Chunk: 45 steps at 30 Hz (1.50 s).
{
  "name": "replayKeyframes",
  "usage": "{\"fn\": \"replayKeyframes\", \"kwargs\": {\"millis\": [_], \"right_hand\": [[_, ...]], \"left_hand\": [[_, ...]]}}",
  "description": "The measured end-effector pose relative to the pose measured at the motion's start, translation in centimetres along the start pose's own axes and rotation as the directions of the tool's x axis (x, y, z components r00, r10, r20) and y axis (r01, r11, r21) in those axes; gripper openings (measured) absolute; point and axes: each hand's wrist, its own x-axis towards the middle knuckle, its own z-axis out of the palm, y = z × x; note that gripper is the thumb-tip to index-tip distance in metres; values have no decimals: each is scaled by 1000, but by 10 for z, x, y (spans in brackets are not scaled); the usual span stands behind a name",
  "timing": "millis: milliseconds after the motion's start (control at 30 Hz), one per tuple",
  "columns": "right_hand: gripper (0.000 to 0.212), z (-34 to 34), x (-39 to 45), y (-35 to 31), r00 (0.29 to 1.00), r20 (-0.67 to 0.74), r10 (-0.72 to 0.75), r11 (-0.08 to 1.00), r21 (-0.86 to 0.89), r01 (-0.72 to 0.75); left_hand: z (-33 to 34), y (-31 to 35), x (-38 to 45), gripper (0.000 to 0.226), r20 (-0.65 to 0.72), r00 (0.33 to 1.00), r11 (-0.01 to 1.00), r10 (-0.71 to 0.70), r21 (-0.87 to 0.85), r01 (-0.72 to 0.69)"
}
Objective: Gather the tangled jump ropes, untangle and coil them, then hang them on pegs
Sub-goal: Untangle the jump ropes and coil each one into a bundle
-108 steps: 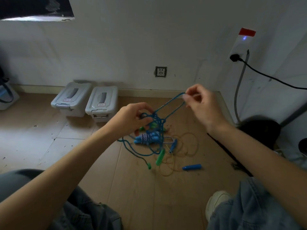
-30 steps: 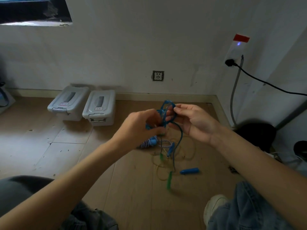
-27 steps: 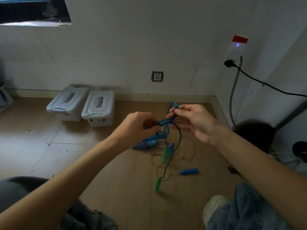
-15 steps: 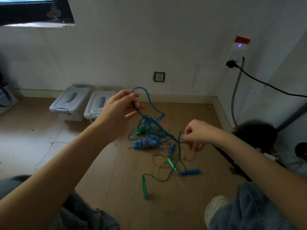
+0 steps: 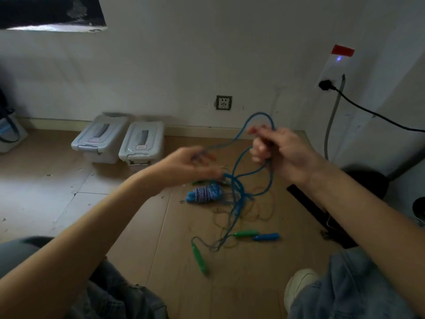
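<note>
Both hands are raised above the wooden floor (image 5: 142, 238), in the middle of the frame. The right hand (image 5: 284, 153) is at the centre right, with its fingers curled around the blue jump rope (image 5: 239, 134); a loop of this rope stands up above the knuckles and more strands hang down below the hand. The left hand (image 5: 186, 165) is at the centre, blurred, and its fingertips seem to pinch the same blue rope, which runs from there up and to the right toward the other hand. Under the hands the blue rope comes together in a knot (image 5: 236, 187) and then falls to the floor. On the floor, below the knot, lies a thin tan rope (image 5: 259, 210) in loose curls, touching the blue strands. Just left of the knot there is a blue and white braided rope bundle (image 5: 204, 193) with blue ends. Lower in the frame lie two green handles, one (image 5: 199, 256) pointing toward the bottom and one (image 5: 245, 233) just beside a blue handle (image 5: 266, 236). At the upper left of the floor two grey storage boxes (image 5: 122, 140) with lids stand side by side against the wall (image 5: 172, 65). A wall socket (image 5: 223, 102) is above the floor in the centre, and a black cable (image 5: 368, 111) is plugged in at the upper right. Jeans-covered knees and a light shoe (image 5: 299, 284) show at the bottom.
</note>
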Motion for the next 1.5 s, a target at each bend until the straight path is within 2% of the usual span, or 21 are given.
{"fn": "replayKeyframes", "kwargs": {"millis": [67,167,233,300,367,400,433,500,567,600,667,733,833,933,1033,1100,1200,1300,1367,1433,1500], "right_hand": [[25,-7,-1,-10,1000,-21,12,991,132,-9],[29,-10,-3,-11,998,-57,27,999,34,-25],[31,-12,-3,-7,991,-133,-28,932,-362,-22],[32,-16,-3,-1,982,-185,-31,689,-716,-113],[33,-15,-5,10,969,-197,150,544,-802,-247],[34,-14,-7,15,952,-203,228,531,-794,-296],[35,-14,-8,17,944,-206,257,562,-763,-319],[35,-19,-9,13,945,-242,221,719,-614,-326],[34,-29,-7,2,931,-322,170,890,-356,-286],[35,-33,-7,-1,926,-340,164,941,-227,-249],[38,-29,-6,0,927,-310,209,973,-28,-229],[39,-23,-5,3,925,-235,298,954,35,-299],[41,-26,-6,-3,906,-27,422,906,-3,-422],[46,-33,-9,-2,859,-25,511,793,-372,-483],[47,-29,-12,10,888,-260,379,270,-887,-375],[47,-27,-10,16,940,-277,200,124,-944,-305],[36,-14,-6,20,987,-132,95,331,-931,-156],[46,6,-7,18,975,75,211,898,-410,-162],[61,11,-9,12,915,221,337,941,-111,-320],[68,14,-11,9,885,255,389,919,-173,-354],[51,14,-11,8,930,217,295,936,-261,-236]], "left_hand": [[9,-12,4,20,127,985,898,-116,438,50],[7,-18,7,16,78,984,840,-159,535,93],[-5,-18,5,4,47,986,955,-158,260,141],[-20,-10,-1,3,46,988,932,-145,-329,152],[-31,0,-6,10,126,990,504,-61,-853,139],[-32,4,-8,13,160,987,343,0,-927,150],[-31,6,-9,15,182,983,349,4,-922,169],[-31,1,-9,25,169,980,644,-109,-738,199],[-28,-9,-7,29,55,978,916,-202,-343,208],[-26,-14,-4,30,-18,975,967,-221,-131,216],[-18,-28,1,35,-136,979,940,-150,287,184],[-11,-35,2,36,-211,976,855,-56,494,156],[-20,-40,1,32,-430,894,962,-126,167,215],[-34,-41,2,22,-454,839,931,-300,-330,155],[-39,-27,0,20,-346,902,832,-256,-554,24],[-38,-14,-2,26,-338,925,742,-174,-662,-102],[-24,2,-4,22,-274,961,868,23,-471,-155],[-5,14,-3,20,-128,987,935,97,-328,-134],[3,13,0,21,-172,983,947,63,-300,-113],[5,9,3,18,-214,976,955,34,-282,-95],[7,4,3,20,-123,991,949,50,-302,-85]]}}
